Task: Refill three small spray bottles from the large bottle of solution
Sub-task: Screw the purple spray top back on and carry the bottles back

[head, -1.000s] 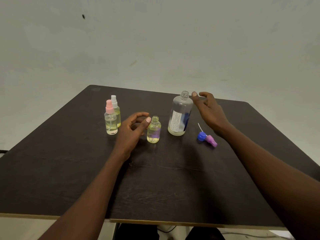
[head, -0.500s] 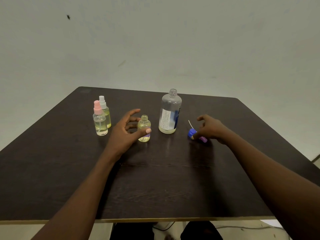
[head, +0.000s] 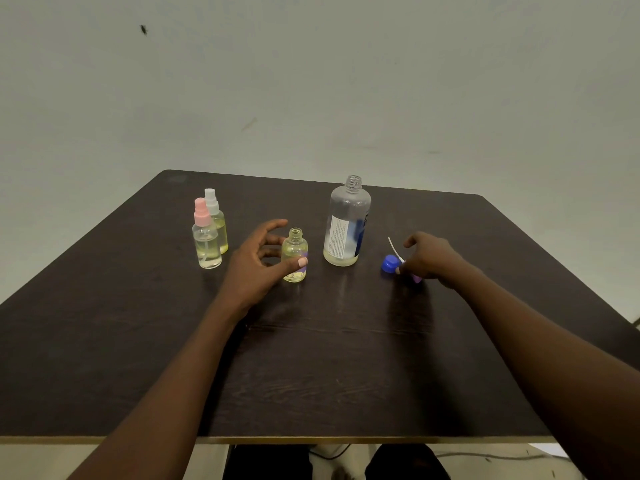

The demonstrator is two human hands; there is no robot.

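Observation:
The large bottle (head: 346, 223) stands uncapped at the table's middle, with a shallow layer of yellowish liquid at its bottom. Left of it stands a small open bottle (head: 294, 249) holding yellow liquid. My left hand (head: 254, 263) cups it from the left, thumb pressed on its front. Two capped spray bottles stand further left: a pink-topped one (head: 206, 237) and a white-topped one (head: 217, 221) just behind it. My right hand (head: 431, 258) rests on the table, pinching a purple spray head (head: 416, 278) whose white dip tube (head: 393, 245) sticks out. A blue cap (head: 389, 264) lies beside it.
Everything sits on a dark wooden table (head: 311, 375) whose front edge runs close to me. A plain pale wall rises behind it. Cables lie on the floor under the front edge.
My right hand dropped from the large bottle's neck down to the purple spray head by the blue cap. My left thumb settled onto the small open bottle.

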